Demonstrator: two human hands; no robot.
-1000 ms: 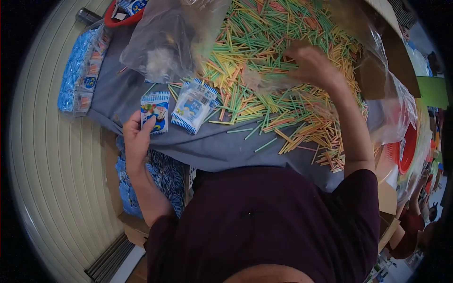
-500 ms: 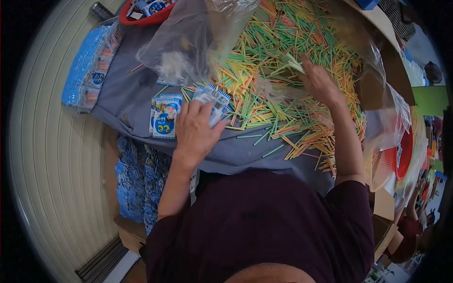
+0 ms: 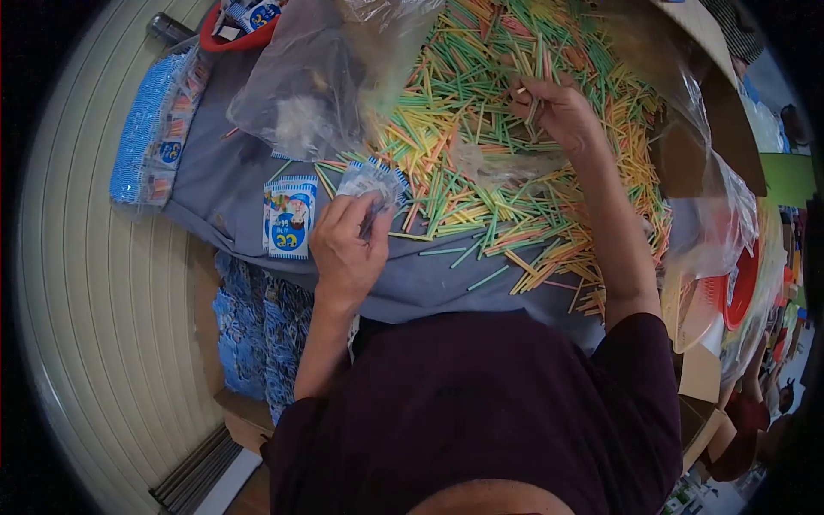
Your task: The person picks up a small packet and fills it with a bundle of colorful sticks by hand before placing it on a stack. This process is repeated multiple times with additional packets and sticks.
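My left hand [image 3: 348, 249] has its fingers curled on a small clear-and-blue packet [image 3: 371, 180] at the near left edge of the stick pile. Beside it, to the left, lie printed blue-and-white packets [image 3: 290, 216] on the grey cloth. Over the big heap of coloured sticks [image 3: 481, 129], yellow, green and orange, is my right hand [image 3: 549, 107], its fingers closed around a few sticks [image 3: 542, 69]. A crumpled clear plastic sheet [image 3: 515, 163] lies among the sticks below that hand.
A clear bag [image 3: 300, 94] lies behind my left hand. Far left are a bundle of packed packets [image 3: 146, 129] and a red basin [image 3: 236, 40]. A box of blue packets [image 3: 249, 343] stands below the cloth's edge. At right are cardboard [image 3: 712, 129], a red basket [image 3: 740, 287] and another person [image 3: 742, 433].
My right hand has moved slightly left and away from me, its fingers now curled round sticks. My left hand has shifted slightly left and nearer, its fingers more curled on the packet.
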